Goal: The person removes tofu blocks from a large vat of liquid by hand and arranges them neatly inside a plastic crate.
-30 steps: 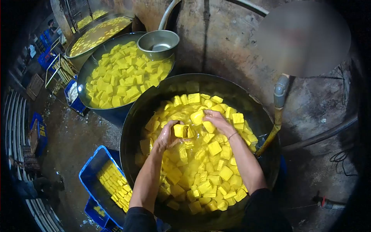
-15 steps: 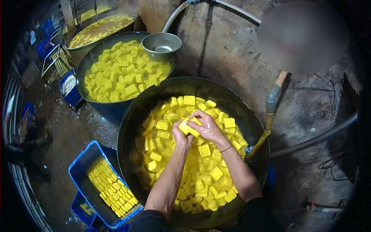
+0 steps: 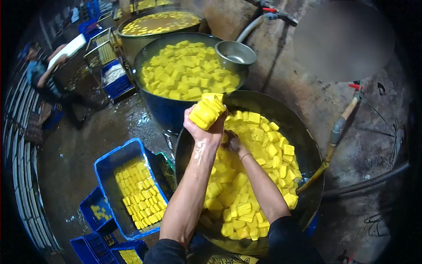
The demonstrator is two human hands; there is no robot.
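Observation:
My left hand is raised over the left rim of the near vat, its fingers closed around yellow tofu blocks. They look like more than one piece pressed together. My right hand is lower and behind it, above the yellow liquid inside the vat. The left hand and wrist partly cover its fingers, so their grip does not show. Around and below it, many loose yellow tofu blocks lie heaped in the liquid.
A blue crate at left holds rows of tofu blocks, with smaller blue crates beside it. Behind stands a second vat of blocks with a metal bowl on its rim. A person carries a white slab at far left. A pipe runs at right.
My hands have parted. The left has lifted toward the second vat with tofu blocks, while the right has dropped lower. The view has turned left, and a person has come into sight.

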